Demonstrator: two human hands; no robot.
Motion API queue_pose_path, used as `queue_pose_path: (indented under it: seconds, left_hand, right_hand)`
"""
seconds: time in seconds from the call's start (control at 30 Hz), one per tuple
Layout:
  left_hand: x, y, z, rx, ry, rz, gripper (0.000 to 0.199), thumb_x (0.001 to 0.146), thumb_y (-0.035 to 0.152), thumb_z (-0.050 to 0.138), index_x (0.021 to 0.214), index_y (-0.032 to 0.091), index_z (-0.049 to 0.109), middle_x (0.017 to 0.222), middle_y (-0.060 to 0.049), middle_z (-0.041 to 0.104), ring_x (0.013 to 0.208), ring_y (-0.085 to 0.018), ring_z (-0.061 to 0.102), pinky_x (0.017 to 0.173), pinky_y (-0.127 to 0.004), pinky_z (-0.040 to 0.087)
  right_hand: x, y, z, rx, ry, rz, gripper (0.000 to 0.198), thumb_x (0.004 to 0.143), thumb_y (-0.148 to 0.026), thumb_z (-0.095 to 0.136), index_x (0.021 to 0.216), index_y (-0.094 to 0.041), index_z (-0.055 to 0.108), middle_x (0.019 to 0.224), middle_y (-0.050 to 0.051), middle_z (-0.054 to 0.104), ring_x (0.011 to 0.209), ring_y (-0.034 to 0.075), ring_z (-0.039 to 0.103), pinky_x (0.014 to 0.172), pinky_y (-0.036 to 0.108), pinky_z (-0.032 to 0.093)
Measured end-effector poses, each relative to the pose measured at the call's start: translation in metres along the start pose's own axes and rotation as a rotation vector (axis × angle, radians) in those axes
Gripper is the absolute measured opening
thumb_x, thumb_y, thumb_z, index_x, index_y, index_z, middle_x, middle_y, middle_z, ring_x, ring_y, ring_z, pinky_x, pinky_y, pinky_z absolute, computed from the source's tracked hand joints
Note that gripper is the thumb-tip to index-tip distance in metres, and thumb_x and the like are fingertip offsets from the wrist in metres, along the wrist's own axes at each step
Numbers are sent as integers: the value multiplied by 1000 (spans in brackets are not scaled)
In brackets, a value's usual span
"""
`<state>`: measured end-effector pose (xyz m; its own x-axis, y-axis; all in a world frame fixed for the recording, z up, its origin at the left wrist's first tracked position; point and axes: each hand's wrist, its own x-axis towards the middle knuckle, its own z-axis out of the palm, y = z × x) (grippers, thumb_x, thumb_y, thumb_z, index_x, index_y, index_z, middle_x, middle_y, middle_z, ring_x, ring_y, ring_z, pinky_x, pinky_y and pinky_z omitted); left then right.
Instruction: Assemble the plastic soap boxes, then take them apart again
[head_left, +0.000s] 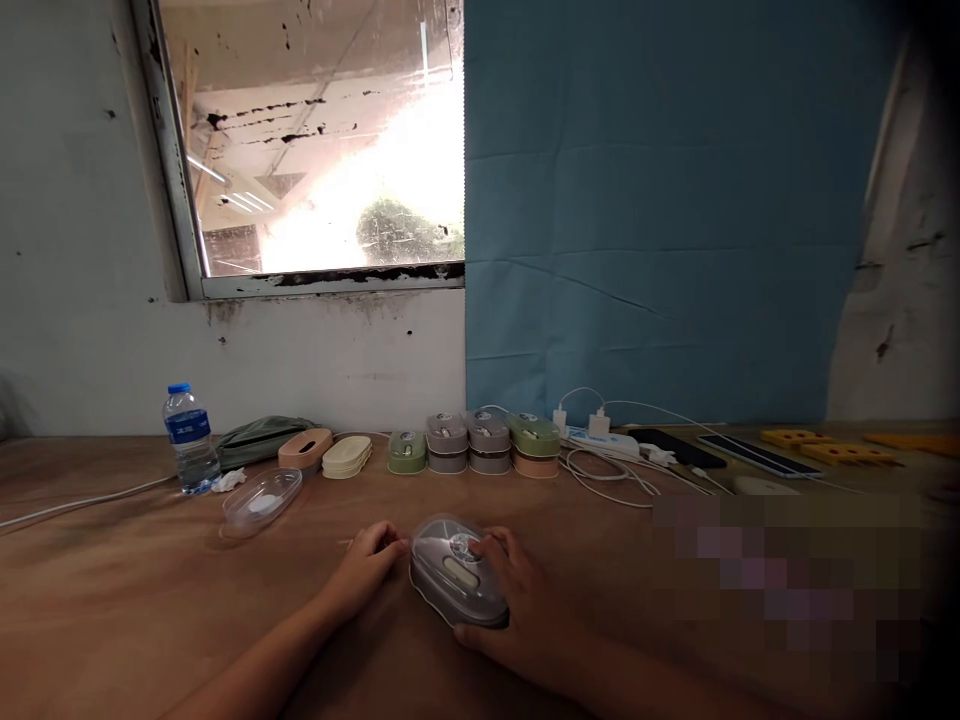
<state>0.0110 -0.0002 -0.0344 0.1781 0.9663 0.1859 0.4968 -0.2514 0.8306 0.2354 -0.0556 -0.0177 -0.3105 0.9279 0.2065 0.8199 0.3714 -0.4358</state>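
A grey oval lidded box (442, 594) with a clear cover lies on the table in front of me. A round printed label (464, 547) and a pale oval piece (460, 572) show on its top. My right hand (517, 590) grips its right side, thumb at the near edge and fingers over the lid. At the box's left end is my left hand (373, 556), fingers curled and thumb close to the index finger. Whether those fingertips touch the box or pinch something small is hidden. A thin light line at table level shows just left of that hand.
Behind stand stacked grey boxes (448, 445), green-lidded boxes (407, 452), cream lids (346, 456) and an orange-rimmed box (304, 450). A clear cover (262, 500) and a water bottle (189, 440) are at left. Cables, a power strip (604, 441) and yellow blocks (847, 453) lie at right.
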Motion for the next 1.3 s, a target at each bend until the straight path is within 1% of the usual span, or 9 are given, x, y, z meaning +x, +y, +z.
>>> queue_pose_path:
  seconds: [0.3, 0.43, 0.57, 0.83, 1.0, 1.07, 1.13, 1.2, 1.3]
  left_hand:
    - [-3, 10, -2, 202, -19, 29, 21, 74, 37, 44, 67, 18, 52, 78, -3, 55, 82, -22, 46, 75, -30, 32]
    - [-3, 10, -5, 216, -36, 12, 22, 75, 34, 39, 69, 18, 52, 81, -4, 56, 84, -21, 46, 77, -30, 33]
    - [-4, 12, -7, 221, -58, -4, 25, 75, 36, 37, 70, 17, 52, 81, -3, 57, 86, -20, 48, 77, -29, 34]
    - [-4, 11, -8, 284, -67, 3, 37, 81, 43, 28, 69, 18, 53, 78, -2, 59, 82, -19, 50, 75, -29, 34]
    - [-3, 7, -12, 280, -64, -33, 48, 84, 47, 19, 62, 18, 51, 66, -2, 58, 73, -18, 52, 71, -29, 36]
    - [-5, 8, -12, 235, -47, -41, 46, 83, 51, 23, 67, 18, 51, 68, -2, 59, 76, -19, 52, 73, -30, 36]
    - [-8, 10, -9, 111, -26, -58, 41, 80, 53, 32, 85, 18, 51, 77, -3, 60, 82, -20, 52, 76, -31, 36]
    - [-10, 13, -3, -103, -29, -60, 46, 76, 54, 41, 103, 16, 44, 89, -6, 59, 84, -20, 53, 78, -32, 38]
    - [-12, 19, 9, -533, -66, -93, 61, 72, 53, 50, 116, 16, 29, 103, -11, 55, 74, -18, 58, 71, -34, 44]
  right_hand:
    - [5, 4, -4, 20, 8, -83, 68, 63, -48, 61, 118, -16, 39, 118, 12, 39, 107, 28, 42, 90, 38, 36]
    - [10, 19, -18, 47, -154, -258, 75, 60, -39, 65, 123, -13, 35, 129, 14, 31, 120, 28, 31, 98, 36, 30]
    - [13, 30, -30, 75, -271, -316, 78, 60, -45, 65, 126, -17, 34, 138, 12, 21, 126, 29, 23, 102, 38, 25]
    - [18, 45, -27, 187, -270, -454, 79, 60, -40, 68, 127, -21, 32, 136, 10, 24, 125, 27, 27, 100, 38, 27]
    - [21, 45, -19, 241, -223, -368, 77, 61, -45, 68, 126, -23, 34, 129, 9, 35, 118, 26, 36, 98, 38, 31]
    - [20, 40, -15, 230, -171, -336, 76, 61, -45, 68, 126, -23, 35, 127, 9, 36, 117, 26, 37, 97, 38, 31]
    - [20, 36, -10, 208, -107, -316, 75, 62, -44, 68, 126, -24, 35, 128, 9, 34, 118, 26, 35, 98, 38, 31]
    - [22, 31, -3, 183, -35, -298, 72, 63, -43, 67, 126, -26, 36, 130, 8, 31, 119, 27, 33, 98, 40, 31]
    - [31, 23, 11, 168, 99, -290, 68, 65, -42, 66, 125, -27, 37, 129, 8, 30, 120, 28, 31, 97, 41, 31]
